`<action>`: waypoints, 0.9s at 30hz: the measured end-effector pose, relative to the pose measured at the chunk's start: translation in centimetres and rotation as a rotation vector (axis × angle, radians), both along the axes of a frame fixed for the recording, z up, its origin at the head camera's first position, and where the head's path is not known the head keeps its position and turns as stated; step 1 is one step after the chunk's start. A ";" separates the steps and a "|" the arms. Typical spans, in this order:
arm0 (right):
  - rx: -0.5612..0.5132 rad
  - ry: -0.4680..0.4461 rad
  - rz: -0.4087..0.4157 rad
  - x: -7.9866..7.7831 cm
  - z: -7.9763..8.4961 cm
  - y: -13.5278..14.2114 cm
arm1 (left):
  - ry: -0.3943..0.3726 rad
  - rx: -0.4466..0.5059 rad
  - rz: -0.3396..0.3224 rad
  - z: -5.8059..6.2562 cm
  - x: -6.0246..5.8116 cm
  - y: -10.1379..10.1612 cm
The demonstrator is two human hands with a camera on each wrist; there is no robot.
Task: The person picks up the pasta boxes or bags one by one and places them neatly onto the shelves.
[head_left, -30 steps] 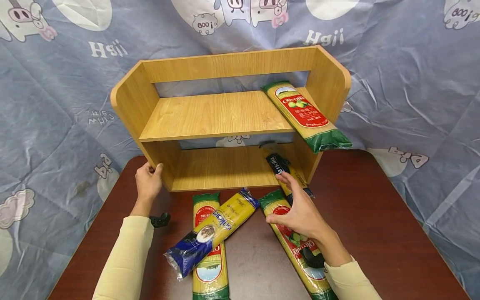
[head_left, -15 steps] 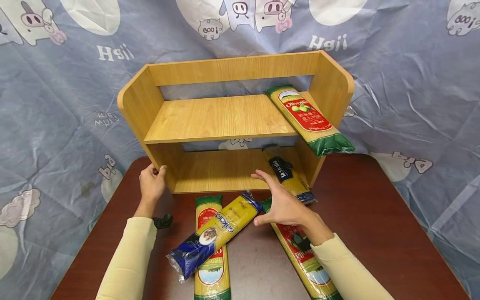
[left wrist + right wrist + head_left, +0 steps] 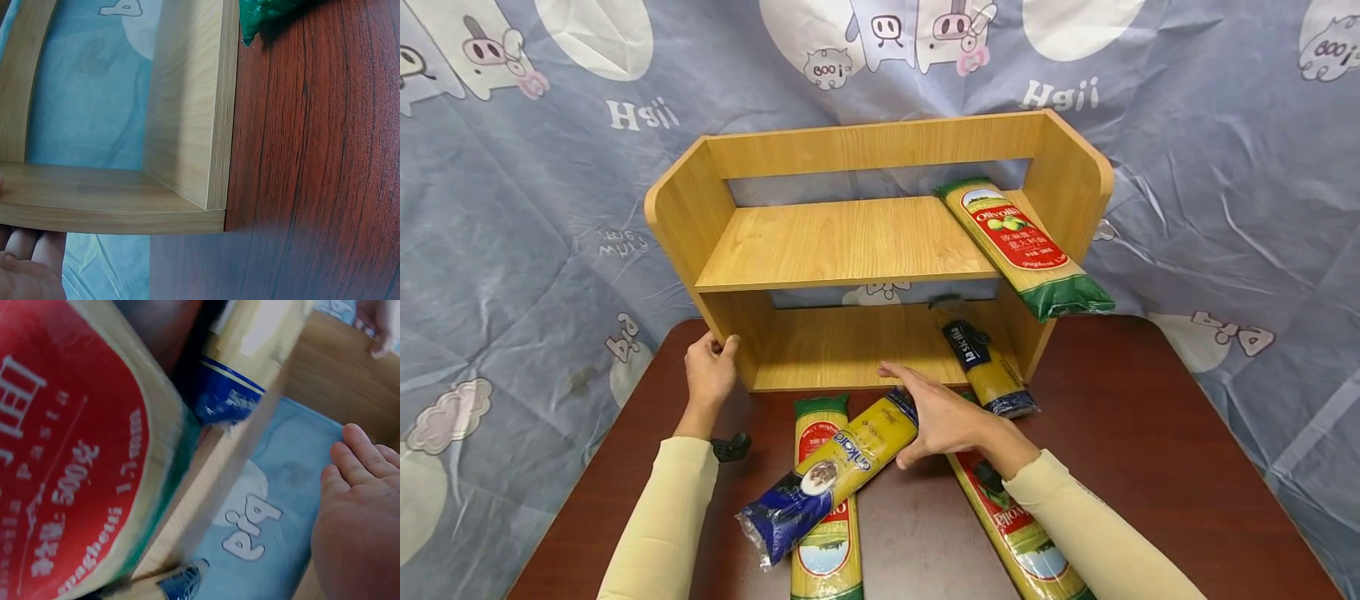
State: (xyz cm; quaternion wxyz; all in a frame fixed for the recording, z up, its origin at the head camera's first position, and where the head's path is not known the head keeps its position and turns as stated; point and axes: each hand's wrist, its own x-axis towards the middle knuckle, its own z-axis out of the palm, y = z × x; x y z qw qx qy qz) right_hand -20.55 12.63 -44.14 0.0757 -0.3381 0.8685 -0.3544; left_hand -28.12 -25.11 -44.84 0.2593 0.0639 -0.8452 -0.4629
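Observation:
My left hand (image 3: 710, 377) grips the lower left side panel of a two-tier wooden shelf (image 3: 850, 242), thumb inside and fingers around the outer face. In the left wrist view its fingers (image 3: 45, 250) show beside the panel. My right hand (image 3: 946, 421) hovers with spread fingers at the upper right end of a yellow and blue ankara spaghetti pack (image 3: 842, 471). That pack lies slantwise across a red-labelled Olivoila spaghetti pack (image 3: 825, 554). Beneath my right forearm lies a second Olivoila pack (image 3: 1033, 546), partly hidden.
On the upper tier, a third Olivoila pack (image 3: 1018, 237) leans toward the right, its green end jutting past the front edge. A La Sicilia pasta pack (image 3: 988, 362) sticks out of the lower tier at right. Patterned cloth (image 3: 1210, 208) hangs behind the dark red table (image 3: 1150, 467).
My right hand has moved left, from over the right Olivoila pack to the ankara pack's end, uncovering the La Sicilia pack. The left hand keeps its grip; the head view has shifted slightly.

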 end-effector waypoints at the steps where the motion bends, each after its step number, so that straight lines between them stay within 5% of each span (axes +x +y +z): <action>1: 0.008 -0.002 0.011 -0.1 -0.2 -0.2 | 0.002 0.000 0.003 0.0 0.0 0.0; 11: 0.070 -0.076 0.096 -1.1 -2.1 -2.3 | -0.005 -0.003 0.014 -0.5 0.2 -0.3; 20: 0.049 -0.080 0.131 -1.8 -3.4 -3.3 | 0.009 -0.007 0.006 -0.6 0.0 -0.2; 27: 0.136 -0.057 0.142 -2.5 -3.9 -3.6 | 0.005 -0.018 0.004 -0.2 -0.2 -0.2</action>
